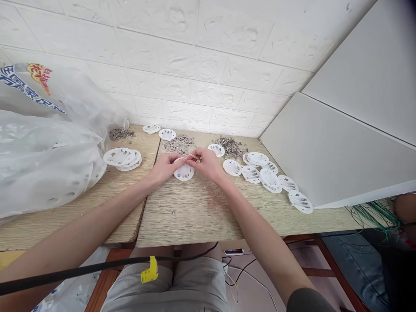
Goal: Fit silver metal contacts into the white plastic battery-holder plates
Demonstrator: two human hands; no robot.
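A round white plastic disc [184,172] with slots and small metal bits in it is held over the table, in front of me. My left hand [166,168] grips its upper left edge between thumb and fingers. At its top edge the fingertips of my right hand [205,162] are pinched together, touching or nearly touching the left thumb. What the right fingers hold is too small and hidden to name. Just beyond the hands lies a pile of small metal pieces [180,144]; a darker pile [231,146] is to its right.
More white discs [269,178] lie overlapping on the right, and a small stack [119,157] on the left. A large plastic bag [48,160] stands at the left. A grey panel [338,151] bounds the right side. A black cable [107,263] crosses in front of my lap.
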